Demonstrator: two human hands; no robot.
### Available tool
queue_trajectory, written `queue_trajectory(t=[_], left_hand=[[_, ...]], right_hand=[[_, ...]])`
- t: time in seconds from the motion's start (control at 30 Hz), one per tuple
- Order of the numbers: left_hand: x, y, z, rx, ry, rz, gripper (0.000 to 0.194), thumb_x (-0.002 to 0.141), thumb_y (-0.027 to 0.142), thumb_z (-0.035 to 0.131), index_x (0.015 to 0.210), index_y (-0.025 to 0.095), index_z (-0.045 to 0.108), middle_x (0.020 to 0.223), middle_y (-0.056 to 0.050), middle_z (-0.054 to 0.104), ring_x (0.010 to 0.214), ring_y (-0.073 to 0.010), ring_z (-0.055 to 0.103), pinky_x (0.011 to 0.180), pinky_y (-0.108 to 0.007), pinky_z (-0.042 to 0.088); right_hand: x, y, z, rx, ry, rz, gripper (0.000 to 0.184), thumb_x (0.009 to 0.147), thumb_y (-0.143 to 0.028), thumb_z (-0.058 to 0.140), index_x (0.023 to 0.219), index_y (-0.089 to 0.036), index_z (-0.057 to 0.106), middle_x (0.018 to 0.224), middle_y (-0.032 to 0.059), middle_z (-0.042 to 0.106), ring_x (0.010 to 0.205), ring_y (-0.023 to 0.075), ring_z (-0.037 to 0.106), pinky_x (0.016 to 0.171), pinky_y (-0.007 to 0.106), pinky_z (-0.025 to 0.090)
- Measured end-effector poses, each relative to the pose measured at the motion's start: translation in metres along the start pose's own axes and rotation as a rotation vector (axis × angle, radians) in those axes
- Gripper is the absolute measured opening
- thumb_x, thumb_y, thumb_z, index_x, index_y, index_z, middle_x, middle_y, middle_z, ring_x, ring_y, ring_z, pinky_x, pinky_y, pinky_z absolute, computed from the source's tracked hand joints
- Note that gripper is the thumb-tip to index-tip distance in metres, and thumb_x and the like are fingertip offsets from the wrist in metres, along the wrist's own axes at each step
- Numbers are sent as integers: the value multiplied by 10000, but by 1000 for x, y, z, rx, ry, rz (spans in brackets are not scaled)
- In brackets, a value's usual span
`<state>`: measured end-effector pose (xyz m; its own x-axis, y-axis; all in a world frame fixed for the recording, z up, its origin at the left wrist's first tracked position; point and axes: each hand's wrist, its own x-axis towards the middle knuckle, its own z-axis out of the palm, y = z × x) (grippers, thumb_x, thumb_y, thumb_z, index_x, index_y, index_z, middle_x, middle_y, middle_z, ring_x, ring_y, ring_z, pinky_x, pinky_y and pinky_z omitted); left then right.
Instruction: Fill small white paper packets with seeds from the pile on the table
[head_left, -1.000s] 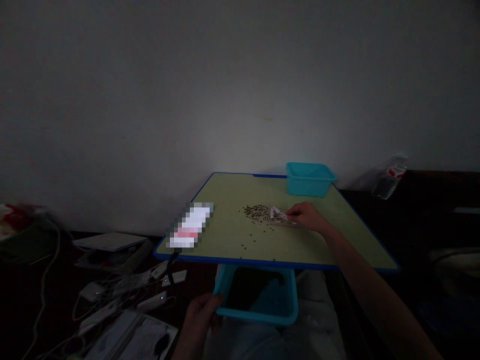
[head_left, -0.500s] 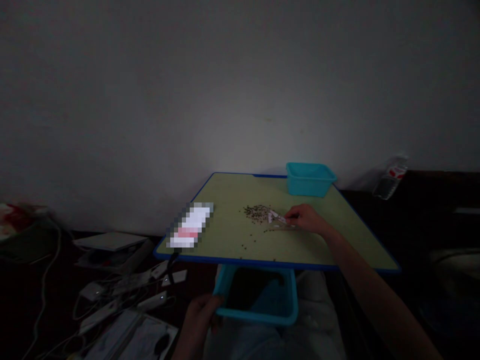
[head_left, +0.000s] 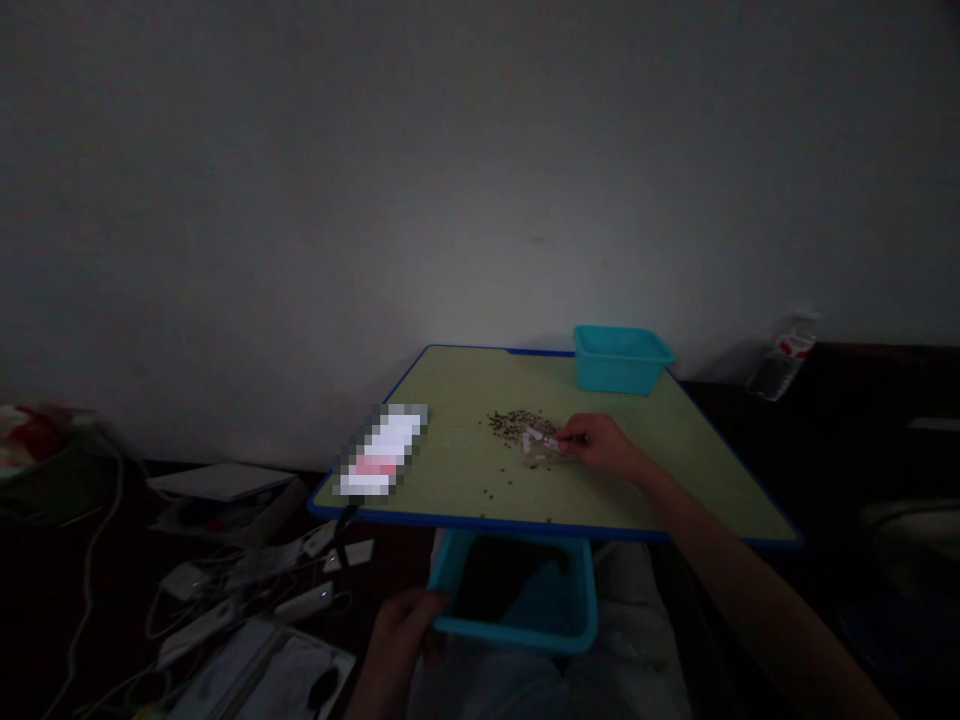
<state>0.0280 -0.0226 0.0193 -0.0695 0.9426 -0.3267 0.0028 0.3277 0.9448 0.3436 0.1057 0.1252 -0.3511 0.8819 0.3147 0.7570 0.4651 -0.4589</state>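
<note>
My left hand grips the left rim of a blue plastic basin, which sits on my lap just below the table edge. Dark material lies in the basin, too dim to identify. Over the table, my right hand pinches a small clear plastic packet with white and pinkish print. The packet lies against the near right side of a scatter of small dark grains. A few loose grains rest nearer the front edge.
The table has a pale top and blue edging. A second blue basin stands at its back right. A blurred-out phone lies at left. Power strips and cables cover the floor; a plastic bottle leans at right.
My right hand has moved slightly left and nearer to me with the packet, which now sits lower against the grains. My left hand stays on the basin rim.
</note>
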Motion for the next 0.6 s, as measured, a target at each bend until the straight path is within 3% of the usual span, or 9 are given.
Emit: queue_trajectory(t=[0.43,0.6], left_hand=[[-3,1,0,-6,22,5,345,662,402,622,418,189,503,277,64,415,266,-83,364,323,-199,230],[-3,3,0,-20,16,-23,353,651,393,632,397,182,506,260,50,437,244,-77,356,314,-194,205]], right_hand=[[1,-4,1,-8,47,-76,175,785,-193,564,873,-193,715,783,37,646,703,131,566,644,230,385],[1,5,-9,3,116,-27,166,779,-195,565,838,-186,720,767,39,651,701,138,573,650,239,395]])
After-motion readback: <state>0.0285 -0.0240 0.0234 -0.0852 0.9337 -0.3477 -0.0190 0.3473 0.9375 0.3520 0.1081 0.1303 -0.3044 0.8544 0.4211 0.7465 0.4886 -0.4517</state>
